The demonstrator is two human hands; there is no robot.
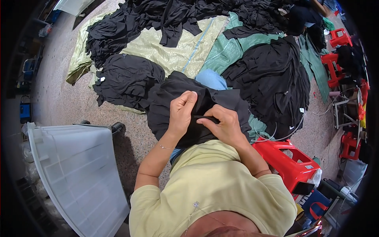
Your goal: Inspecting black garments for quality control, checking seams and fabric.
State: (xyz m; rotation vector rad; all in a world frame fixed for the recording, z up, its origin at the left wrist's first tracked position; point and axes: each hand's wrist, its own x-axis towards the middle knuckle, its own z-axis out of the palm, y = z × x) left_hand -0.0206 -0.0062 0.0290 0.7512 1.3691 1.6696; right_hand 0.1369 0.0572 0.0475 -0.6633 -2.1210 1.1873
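Observation:
A black garment (173, 89) lies spread across my lap, gathered in loose folds. My left hand (181, 112) is closed on its cloth, thumb pressed against curled fingers. Close beside it, my right hand (223, 120) pinches a narrow dark edge of the same garment between thumb and fingers. Any small thing inside either grip is hidden. Part of a blue-jeaned knee (211, 79) shows beyond the cloth.
Black garment heaps lie left (128, 79) and right (272, 79), with more farther off on yellowish (158, 49) and green sheeting (237, 45). A white wheeled bin (79, 170) stands left, a red stool (284, 158) right. Another person (304, 19) sits at far right.

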